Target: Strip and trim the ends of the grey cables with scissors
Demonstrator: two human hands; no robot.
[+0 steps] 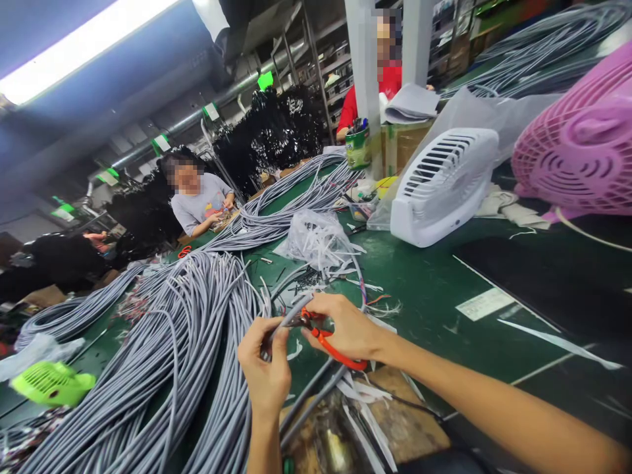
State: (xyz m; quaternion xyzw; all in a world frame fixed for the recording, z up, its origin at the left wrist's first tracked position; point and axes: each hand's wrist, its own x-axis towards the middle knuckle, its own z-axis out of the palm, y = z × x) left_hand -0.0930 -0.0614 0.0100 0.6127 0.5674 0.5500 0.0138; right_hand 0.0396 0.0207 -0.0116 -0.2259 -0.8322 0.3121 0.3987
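My right hand (pixel 345 327) is closed around orange-handled cutting pliers (pixel 323 339), whose dark jaws point left. Between the fingers of my left hand (pixel 266 362) is a grey cable (pixel 296 308), and the jaws meet it right beside my left thumb. Whether the blades have cut into the cable cannot be made out. Below both hands, more grey cable runs down over a brown board (pixel 405 415) with white strips lying on it. A large bundle of grey cables (pixel 197 329) fills the table to the left of my left hand.
A clear plastic bag of white strips (pixel 320 240) lies beyond my hands. A white fan (pixel 444 187) and a pink fan (pixel 582 141) stand at the right, a small green fan (pixel 52 383) at the left. Two people sit across the green table (pixel 409 289).
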